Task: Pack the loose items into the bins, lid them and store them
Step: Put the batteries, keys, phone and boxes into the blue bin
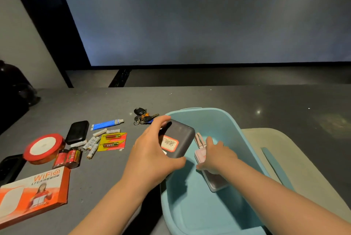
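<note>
Grey table (247, 101): bears all items noted below. A large dark screen stands behind it.

Light blue bin (224, 120): open-topped, standing on the table at centre right. Its pale grey-green lid (303, 158), with a blue handle strip, lies flat just to the right of the bin.

Left hand (152, 157): forearm extends from the lower centre, palm down, wrist roughly level. Fingers reach over the far edge and the thumb presses the near edge of a dark grey power bank (178, 139); the grasp is firm and closed around it. The power bank is tilted and held over the bin's left rim, a red-bordered label facing up.

Right hand (218, 155): forearm enters from the lower right and angles down into the bin. Fingers are spread loosely over a pink and white charger (201, 156) with attached cables, which lies inside the bin. Contact is evident, but whether the hand actually clasps it cannot be told.

Loose items on the table, left of the bin, all apart from both hands:
- orange WiFi box (32, 193), nearest the front edge;
- red ribbon spool (44, 148);
- black case (77, 132);
- yellow battery card (113, 141);
- two red batteries (69, 157);
- blue tube (107, 123);
- scattered white batteries (93, 144);
- key bunch (143, 116), close to the bin's far left corner.
</note>
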A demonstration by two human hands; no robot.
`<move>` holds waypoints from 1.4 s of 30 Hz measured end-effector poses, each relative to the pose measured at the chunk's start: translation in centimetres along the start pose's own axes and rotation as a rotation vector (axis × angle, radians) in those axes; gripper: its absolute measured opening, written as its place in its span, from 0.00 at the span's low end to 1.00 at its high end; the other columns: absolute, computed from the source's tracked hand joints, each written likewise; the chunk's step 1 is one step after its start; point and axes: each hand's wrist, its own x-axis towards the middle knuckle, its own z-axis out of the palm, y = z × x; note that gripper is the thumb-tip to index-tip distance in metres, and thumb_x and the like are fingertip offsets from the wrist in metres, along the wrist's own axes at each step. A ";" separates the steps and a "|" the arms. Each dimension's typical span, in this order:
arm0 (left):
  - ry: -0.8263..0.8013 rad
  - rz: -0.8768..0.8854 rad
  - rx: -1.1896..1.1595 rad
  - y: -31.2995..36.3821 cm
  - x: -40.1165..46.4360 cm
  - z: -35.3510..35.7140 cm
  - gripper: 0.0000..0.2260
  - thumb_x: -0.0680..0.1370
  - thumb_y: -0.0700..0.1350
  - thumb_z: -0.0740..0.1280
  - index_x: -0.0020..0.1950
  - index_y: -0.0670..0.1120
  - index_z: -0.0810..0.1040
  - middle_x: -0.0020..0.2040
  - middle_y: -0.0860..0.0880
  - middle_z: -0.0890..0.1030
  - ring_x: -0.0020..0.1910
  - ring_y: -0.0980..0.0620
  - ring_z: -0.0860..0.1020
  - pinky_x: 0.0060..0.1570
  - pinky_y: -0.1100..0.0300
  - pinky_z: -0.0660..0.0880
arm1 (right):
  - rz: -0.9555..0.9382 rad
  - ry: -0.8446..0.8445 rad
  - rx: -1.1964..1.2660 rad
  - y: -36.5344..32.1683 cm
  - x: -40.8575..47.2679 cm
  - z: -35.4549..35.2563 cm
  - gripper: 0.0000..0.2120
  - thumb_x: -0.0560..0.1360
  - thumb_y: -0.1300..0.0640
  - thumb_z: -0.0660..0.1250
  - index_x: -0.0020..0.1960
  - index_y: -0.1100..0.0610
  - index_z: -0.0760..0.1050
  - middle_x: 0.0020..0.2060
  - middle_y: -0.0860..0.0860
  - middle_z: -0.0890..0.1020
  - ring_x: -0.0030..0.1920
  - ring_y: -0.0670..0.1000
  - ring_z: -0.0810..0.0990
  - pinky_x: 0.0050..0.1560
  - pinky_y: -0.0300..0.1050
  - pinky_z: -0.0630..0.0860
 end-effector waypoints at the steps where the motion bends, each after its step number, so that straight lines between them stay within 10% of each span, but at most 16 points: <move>1: -0.047 0.003 -0.004 0.2 0.2 -0.1 0.39 0.54 0.48 0.77 0.60 0.67 0.65 0.55 0.71 0.74 0.53 0.70 0.74 0.47 0.64 0.77 | -0.051 0.021 0.015 0.3 -0.6 -1.0 0.39 0.67 0.41 0.72 0.70 0.52 0.58 0.64 0.55 0.69 0.63 0.57 0.71 0.53 0.48 0.71; 7: -0.423 0.063 0.134 3.2 2.2 -0.9 0.30 0.54 0.46 0.79 0.50 0.58 0.68 0.50 0.59 0.78 0.49 0.56 0.77 0.47 0.54 0.77 | -0.630 0.061 0.449 3.3 -6.0 -7.2 0.55 0.57 0.56 0.81 0.72 0.33 0.52 0.68 0.35 0.66 0.68 0.37 0.65 0.62 0.36 0.67; 13: -0.534 0.225 0.297 5.2 2.6 0.6 0.30 0.53 0.49 0.79 0.43 0.56 0.62 0.43 0.55 0.73 0.39 0.53 0.71 0.35 0.54 0.72 | -0.701 0.193 0.431 3.6 -7.5 -6.2 0.41 0.51 0.50 0.82 0.59 0.35 0.69 0.52 0.35 0.78 0.52 0.38 0.77 0.53 0.39 0.75; 17: -0.557 0.244 0.360 4.8 3.0 0.4 0.33 0.56 0.52 0.78 0.55 0.60 0.64 0.49 0.60 0.69 0.45 0.62 0.72 0.34 0.69 0.70 | -0.640 0.342 0.412 4.8 -7.7 -5.8 0.42 0.47 0.43 0.80 0.60 0.36 0.72 0.50 0.36 0.80 0.50 0.39 0.78 0.50 0.41 0.77; 26: -0.522 0.230 0.570 3.1 2.5 1.5 0.32 0.51 0.58 0.77 0.54 0.59 0.74 0.45 0.58 0.77 0.44 0.56 0.76 0.40 0.60 0.75 | -0.560 0.289 0.207 3.5 -8.3 -3.5 0.36 0.49 0.36 0.74 0.55 0.39 0.68 0.47 0.37 0.74 0.47 0.39 0.75 0.45 0.39 0.76; 29: -0.447 0.256 0.602 2.3 2.9 1.7 0.35 0.53 0.58 0.77 0.59 0.59 0.73 0.52 0.59 0.78 0.52 0.54 0.75 0.62 0.56 0.68 | -0.426 0.325 0.257 3.2 -7.8 -3.1 0.32 0.48 0.37 0.74 0.49 0.42 0.70 0.43 0.39 0.75 0.42 0.41 0.75 0.39 0.40 0.75; 33: -0.189 0.149 0.540 -0.8 2.5 1.3 0.42 0.65 0.58 0.74 0.74 0.55 0.58 0.76 0.54 0.57 0.75 0.54 0.52 0.74 0.53 0.44 | -0.061 0.388 0.195 2.9 -6.5 -2.5 0.31 0.49 0.33 0.72 0.45 0.49 0.71 0.39 0.45 0.76 0.39 0.49 0.75 0.30 0.43 0.65; 42: -0.095 -0.043 0.132 -4.1 -0.2 3.9 0.30 0.78 0.47 0.64 0.77 0.50 0.53 0.78 0.57 0.44 0.75 0.61 0.41 0.71 0.62 0.44 | 0.093 0.163 -0.007 0.8 -3.8 -0.8 0.33 0.60 0.38 0.72 0.55 0.56 0.65 0.39 0.48 0.71 0.41 0.53 0.72 0.36 0.43 0.67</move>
